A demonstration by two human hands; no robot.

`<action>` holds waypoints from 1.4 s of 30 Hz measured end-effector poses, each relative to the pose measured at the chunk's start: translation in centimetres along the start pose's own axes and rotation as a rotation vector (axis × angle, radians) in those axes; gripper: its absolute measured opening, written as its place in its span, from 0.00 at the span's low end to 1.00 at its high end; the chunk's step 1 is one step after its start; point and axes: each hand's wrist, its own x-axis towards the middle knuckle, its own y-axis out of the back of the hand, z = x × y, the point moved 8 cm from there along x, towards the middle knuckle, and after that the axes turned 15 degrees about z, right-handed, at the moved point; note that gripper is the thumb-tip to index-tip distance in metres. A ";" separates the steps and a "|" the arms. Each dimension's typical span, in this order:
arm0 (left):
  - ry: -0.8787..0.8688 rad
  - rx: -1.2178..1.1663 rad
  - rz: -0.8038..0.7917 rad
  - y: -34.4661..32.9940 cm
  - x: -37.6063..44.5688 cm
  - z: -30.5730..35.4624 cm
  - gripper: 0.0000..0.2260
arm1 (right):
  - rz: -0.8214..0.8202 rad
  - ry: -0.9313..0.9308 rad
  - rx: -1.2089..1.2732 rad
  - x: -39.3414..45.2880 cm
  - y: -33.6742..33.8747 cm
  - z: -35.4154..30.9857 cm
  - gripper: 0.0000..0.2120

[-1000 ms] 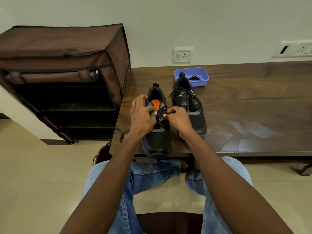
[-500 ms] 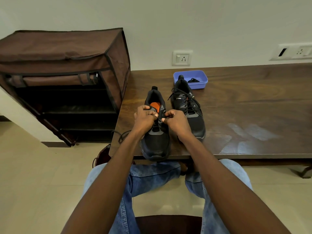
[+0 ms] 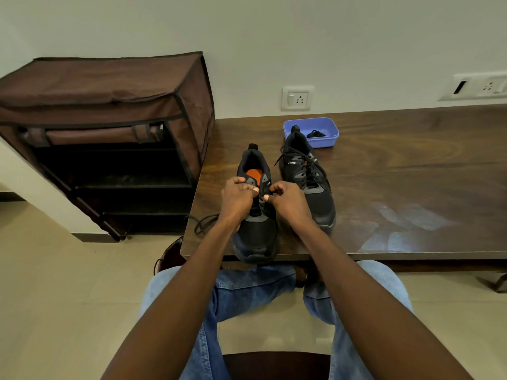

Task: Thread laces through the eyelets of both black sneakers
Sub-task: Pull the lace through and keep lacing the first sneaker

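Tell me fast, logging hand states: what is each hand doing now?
Left hand: closed, gripping the near sneaker at its eyelets.
Right hand: closed, pinching the lace at that sneaker.

Small white lettering on the right sneaker (image 3: 307,185) is too small to read.

Both hands (image 3: 263,201) on near sneaker (image 3: 256,215)

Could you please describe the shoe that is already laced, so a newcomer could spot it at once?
Start at the dark wooden table and find the blue tub by the wall. The laced sneaker stands just in front of it. Unlike its neighbour, which both hands are working on, it is untouched and has laces crisscrossed up its tongue.
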 end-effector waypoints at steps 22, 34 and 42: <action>-0.676 0.589 -0.256 1.2 -1.5 1.0 0.32 | 0.062 0.239 -0.058 -2.7 0.5 -2.8 0.08; -0.570 0.638 -0.480 0.9 0.8 3.0 0.54 | 0.287 0.064 -0.178 -0.5 6.3 -1.9 0.06; -0.591 0.688 -0.520 0.5 1.2 1.9 0.57 | 0.758 -0.177 -0.360 0.6 14.7 1.4 0.13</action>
